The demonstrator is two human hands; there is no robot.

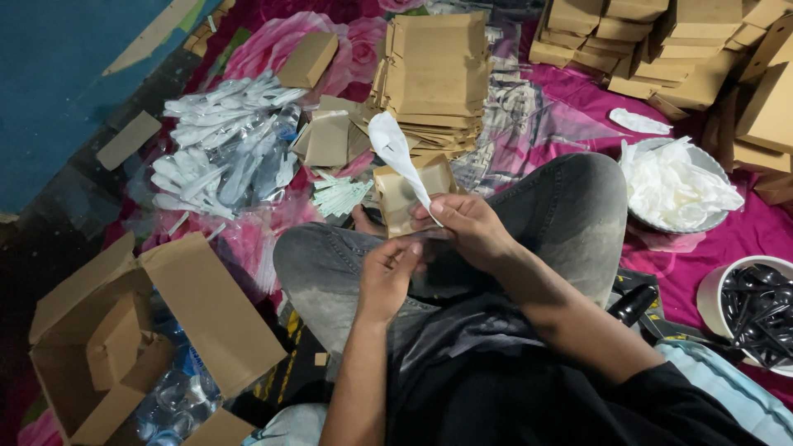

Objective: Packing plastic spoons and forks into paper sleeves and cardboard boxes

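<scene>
Magenta cloth (578, 107) printed with big pink flowers covers the floor we sit on, cross-legged in grey trousers. At our lower left stands the biggest single thing, an open cardboard carton (124, 330) with its flaps spread wide and clear wrappers showing beneath it. Along the top right we see heaps of folded brown boxes (661, 45), and straight ahead a tall stack of flat brown paper sleeves (436, 74). Left of that stack lies a loose pile of white plastic spoons in clear wrap (223, 149). To our right sits a round bowl of crumpled white napkins (673, 186), and lower, at the picture's edge, a white tub of black cutlery (756, 310). A small bundle of pale green packets (339, 196) lies just before our knees.

Over our lap our right hand (471, 227) pinches the handle end of a white plastic spoon (396, 153), whose bowl points up and away toward the sleeve stack. Our left hand (387, 277) is closed, thumb and fingers together, on a clear wrapper (425, 239) that reaches up to the right hand; the wrapper is hard to make out against the trousers.
</scene>
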